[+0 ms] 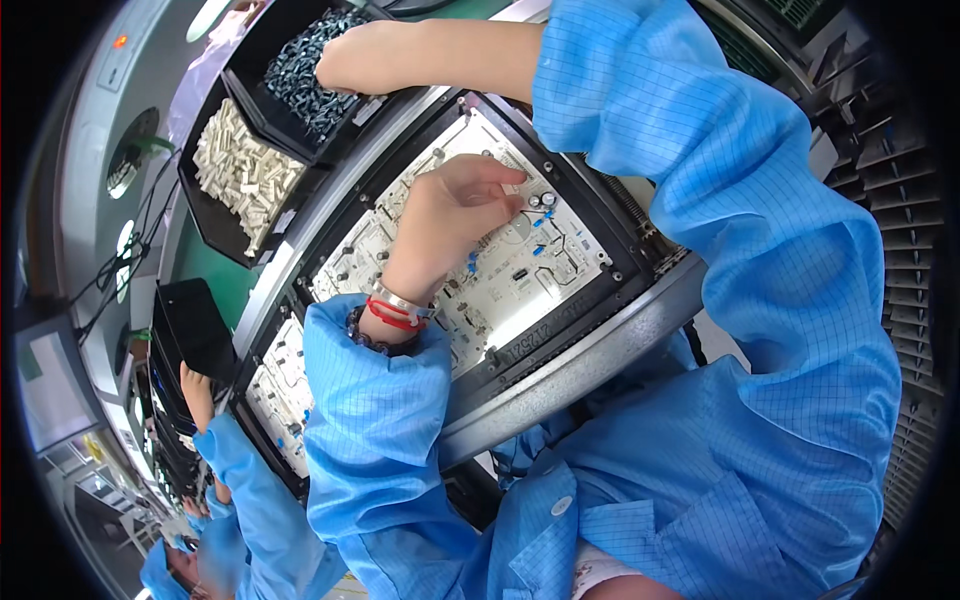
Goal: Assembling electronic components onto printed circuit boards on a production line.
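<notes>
My left hand (455, 215), with bracelets at its wrist, is over a pale printed circuit board (555, 265) in a black frame. Its fingers are curved, with the thumb tip and the finger above it apart and nothing visible between them. Just right of those fingertips stand small round capacitors (541, 201). My right hand (365, 60) reaches across to a black bin and dips into a heap of small dark bluish components (300, 85). Its fingertips are hidden, so I cannot see whether they hold a part.
Beside that bin, another black bin holds many cream-coloured blocky parts (240, 165). A metal rail (590, 345) runs along the near side of the board. Farther left lies a second board (280, 390), and a co-worker's hand (197, 395) is by a black tray (190, 325).
</notes>
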Tool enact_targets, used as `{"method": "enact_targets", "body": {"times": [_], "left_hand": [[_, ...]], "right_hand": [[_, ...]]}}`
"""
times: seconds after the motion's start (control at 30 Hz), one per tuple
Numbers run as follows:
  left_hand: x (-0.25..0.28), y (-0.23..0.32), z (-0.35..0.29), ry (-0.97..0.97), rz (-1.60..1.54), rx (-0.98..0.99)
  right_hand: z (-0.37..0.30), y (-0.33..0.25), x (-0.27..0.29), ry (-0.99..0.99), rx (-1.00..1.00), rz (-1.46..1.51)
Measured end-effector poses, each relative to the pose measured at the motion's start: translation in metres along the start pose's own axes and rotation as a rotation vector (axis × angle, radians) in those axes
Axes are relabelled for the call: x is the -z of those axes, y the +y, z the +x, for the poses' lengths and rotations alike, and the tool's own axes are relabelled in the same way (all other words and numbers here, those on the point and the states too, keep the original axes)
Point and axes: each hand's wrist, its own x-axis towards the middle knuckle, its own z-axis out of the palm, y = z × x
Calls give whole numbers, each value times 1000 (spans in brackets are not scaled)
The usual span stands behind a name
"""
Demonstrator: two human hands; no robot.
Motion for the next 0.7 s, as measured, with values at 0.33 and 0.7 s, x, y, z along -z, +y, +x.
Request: {"method": "enact_targets", "body": {"times": [0.33,0.7], "left_hand": [[-12,-11,19,153,530,-424],[-22,-3,15,207,761,-439]], "right_hand": [[-6,3,2,21,16,9],[9,19,-22,-17,7,-71]]}}
